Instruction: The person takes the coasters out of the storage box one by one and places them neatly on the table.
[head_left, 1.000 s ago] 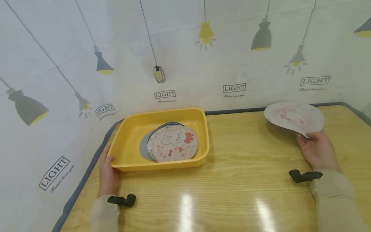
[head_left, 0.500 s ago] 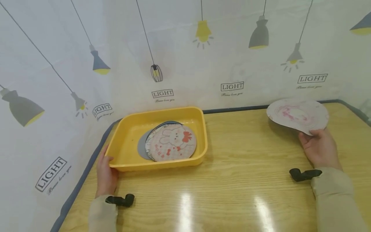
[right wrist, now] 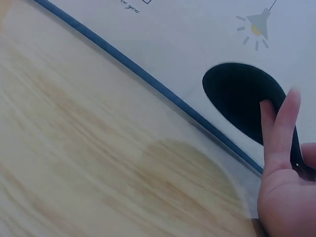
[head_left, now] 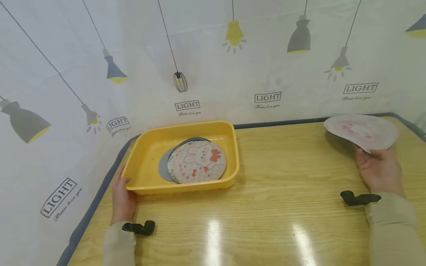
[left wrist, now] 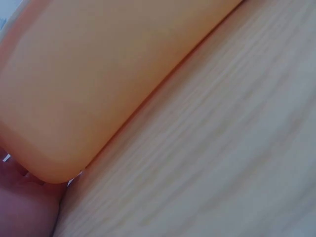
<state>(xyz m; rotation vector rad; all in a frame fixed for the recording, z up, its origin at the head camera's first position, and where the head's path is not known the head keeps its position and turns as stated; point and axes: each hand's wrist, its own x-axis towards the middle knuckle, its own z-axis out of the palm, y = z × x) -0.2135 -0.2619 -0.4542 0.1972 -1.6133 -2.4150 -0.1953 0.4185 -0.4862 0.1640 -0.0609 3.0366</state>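
My right hand (head_left: 380, 168) pinches the near edge of a round, thin mouse pad (head_left: 362, 130) with a pink print, raised above the table. The pad bends under the grip, and its black underside shows in the right wrist view, where fingers (right wrist: 281, 128) lie against it. At the left, my left hand (head_left: 123, 197) holds the front left corner of a yellow tray (head_left: 186, 187), thumb over the rim. Inside the tray lies a small overlapping pile: a round pad with a rabbit and red bow (head_left: 199, 162) on top, a grey pad (head_left: 164, 167) sticking out beneath.
The wooden table (head_left: 266, 207) has a dark blue edging (head_left: 276, 125) along its back and left side. Behind it hangs a white sheet (head_left: 213, 55) printed with lamps. A black wrist camera band (head_left: 359, 198) sits at each sleeve.
My right hand has moved to the right with the mouse pad, close to the table's back right corner. The left hand stays at the tray, which has not moved on the table.
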